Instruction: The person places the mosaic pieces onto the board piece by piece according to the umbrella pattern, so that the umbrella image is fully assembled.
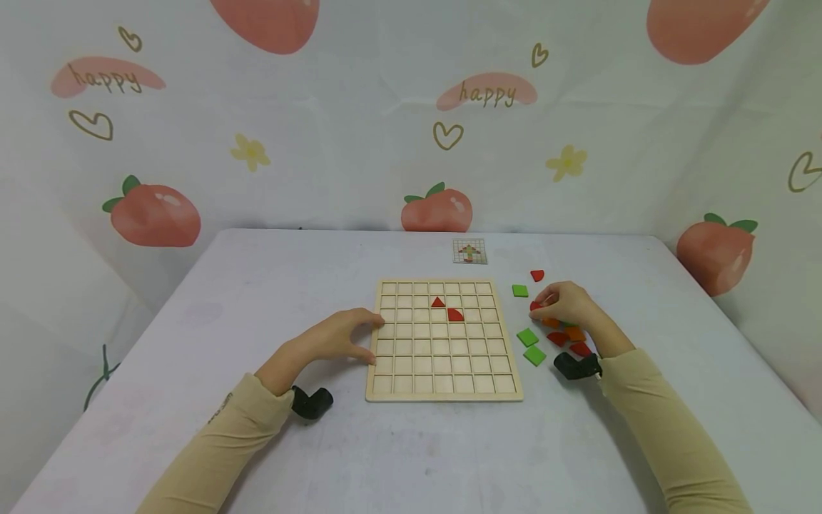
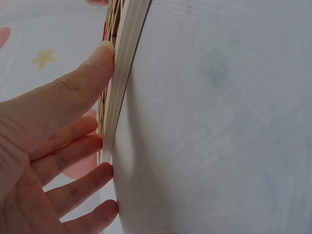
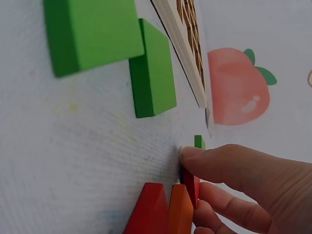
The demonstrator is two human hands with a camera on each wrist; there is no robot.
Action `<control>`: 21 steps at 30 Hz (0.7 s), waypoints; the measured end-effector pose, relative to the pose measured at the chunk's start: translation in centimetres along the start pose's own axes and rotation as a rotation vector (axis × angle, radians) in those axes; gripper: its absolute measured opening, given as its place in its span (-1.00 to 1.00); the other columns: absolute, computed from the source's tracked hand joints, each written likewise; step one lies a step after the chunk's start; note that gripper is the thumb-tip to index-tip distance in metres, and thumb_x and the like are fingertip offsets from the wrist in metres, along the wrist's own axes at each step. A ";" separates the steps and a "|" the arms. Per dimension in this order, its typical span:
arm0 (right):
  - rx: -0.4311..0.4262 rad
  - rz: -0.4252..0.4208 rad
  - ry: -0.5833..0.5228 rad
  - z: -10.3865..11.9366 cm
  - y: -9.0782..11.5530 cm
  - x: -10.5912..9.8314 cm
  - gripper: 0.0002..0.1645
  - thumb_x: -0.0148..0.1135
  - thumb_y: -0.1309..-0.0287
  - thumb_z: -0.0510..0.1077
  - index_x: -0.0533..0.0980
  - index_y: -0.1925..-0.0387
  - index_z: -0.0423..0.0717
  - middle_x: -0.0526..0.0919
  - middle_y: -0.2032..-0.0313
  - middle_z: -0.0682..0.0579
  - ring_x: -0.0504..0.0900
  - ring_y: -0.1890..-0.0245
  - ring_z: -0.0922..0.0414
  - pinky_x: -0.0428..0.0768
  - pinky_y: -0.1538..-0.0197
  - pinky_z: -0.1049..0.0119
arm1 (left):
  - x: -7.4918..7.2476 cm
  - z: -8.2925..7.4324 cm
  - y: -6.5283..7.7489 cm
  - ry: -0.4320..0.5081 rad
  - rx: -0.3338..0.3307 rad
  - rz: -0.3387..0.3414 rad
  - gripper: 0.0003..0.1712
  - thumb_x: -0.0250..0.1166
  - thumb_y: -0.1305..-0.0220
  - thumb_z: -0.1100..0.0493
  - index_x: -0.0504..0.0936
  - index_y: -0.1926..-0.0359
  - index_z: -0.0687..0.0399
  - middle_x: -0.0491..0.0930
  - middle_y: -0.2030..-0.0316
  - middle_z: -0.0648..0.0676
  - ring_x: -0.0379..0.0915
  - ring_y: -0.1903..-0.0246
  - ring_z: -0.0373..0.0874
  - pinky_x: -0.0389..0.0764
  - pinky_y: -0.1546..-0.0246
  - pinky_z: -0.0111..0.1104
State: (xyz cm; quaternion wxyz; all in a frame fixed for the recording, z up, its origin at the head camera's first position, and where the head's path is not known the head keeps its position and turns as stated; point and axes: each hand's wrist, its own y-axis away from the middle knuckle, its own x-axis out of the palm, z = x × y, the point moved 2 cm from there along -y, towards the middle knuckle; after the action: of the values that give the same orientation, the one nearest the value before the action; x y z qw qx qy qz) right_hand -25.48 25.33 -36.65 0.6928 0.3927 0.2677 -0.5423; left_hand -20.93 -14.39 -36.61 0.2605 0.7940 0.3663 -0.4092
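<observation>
A wooden grid board [image 1: 444, 398] lies on the table, with a red triangle block [image 1: 438, 303] and a red quarter-circle block [image 1: 455, 315] in two of its upper cells. My left hand [image 1: 335, 335] touches the board's left edge with thumb and fingertips; its fingers are fairly straight in the left wrist view. To the right of the board, my right hand [image 1: 568, 303] pinches a red block [image 3: 190, 185] between thumb and fingers, low over the table. Part of that block is hidden by the thumb. Orange blocks [image 1: 574, 333] and red blocks [image 1: 581, 349] lie beneath this hand.
Green square blocks [image 1: 528, 338] lie between the board and the pile. Farther back are another green block [image 1: 520, 290] and a red one [image 1: 537, 275]. A small pattern card [image 1: 470, 251] lies behind the board. Each wrist carries a black camera mount [image 1: 312, 403].
</observation>
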 end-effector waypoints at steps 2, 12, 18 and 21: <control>0.006 -0.002 0.001 0.0 0.0 0.0 -0.59 0.32 -0.03 -0.04 0.51 0.21 -0.30 0.57 0.25 -0.21 0.47 0.30 0.04 0.49 0.32 0.42 | 0.0 0.0 0.0 -0.003 0.000 -0.001 -0.25 0.45 0.03 0.07 0.43 -0.19 0.25 0.44 -0.21 0.19 0.25 -0.28 0.13 0.27 -0.33 -0.04; -0.010 -0.022 0.017 0.8 0.3 0.0 -0.54 0.36 0.00 0.01 0.51 0.20 -0.27 0.58 0.26 -0.18 0.46 0.30 0.05 0.45 0.36 0.46 | 0.1 0.0 -0.2 -0.001 -0.002 -0.004 -0.26 0.45 0.03 0.07 0.44 -0.18 0.24 0.45 -0.20 0.18 0.26 -0.28 0.11 0.28 -0.34 -0.06; -0.054 -0.026 -0.001 1.6 0.6 0.3 -0.54 0.38 0.04 -0.01 0.52 0.20 -0.27 0.56 0.30 -0.12 0.43 0.31 0.07 0.44 0.41 0.44 | 0.1 0.0 -0.2 0.000 0.000 -0.002 -0.25 0.45 0.03 0.07 0.43 -0.19 0.24 0.44 -0.20 0.18 0.25 -0.28 0.11 0.27 -0.34 -0.06; -0.100 -0.036 -0.006 2.0 0.8 0.5 -0.58 0.39 0.05 -0.03 0.54 0.24 -0.27 0.56 0.34 -0.09 0.43 0.33 0.09 0.42 0.42 0.44 | 0.1 0.0 -0.2 0.005 -0.005 0.001 -0.25 0.45 0.03 0.07 0.43 -0.19 0.24 0.44 -0.20 0.18 0.25 -0.29 0.11 0.27 -0.34 -0.06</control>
State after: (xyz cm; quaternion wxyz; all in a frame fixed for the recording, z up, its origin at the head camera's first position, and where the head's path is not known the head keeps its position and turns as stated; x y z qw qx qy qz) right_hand -24.70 23.48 -35.72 0.7025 0.3512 0.2994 -0.5418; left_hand -21.07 -14.21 -36.68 0.2617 0.7946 0.3678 -0.4060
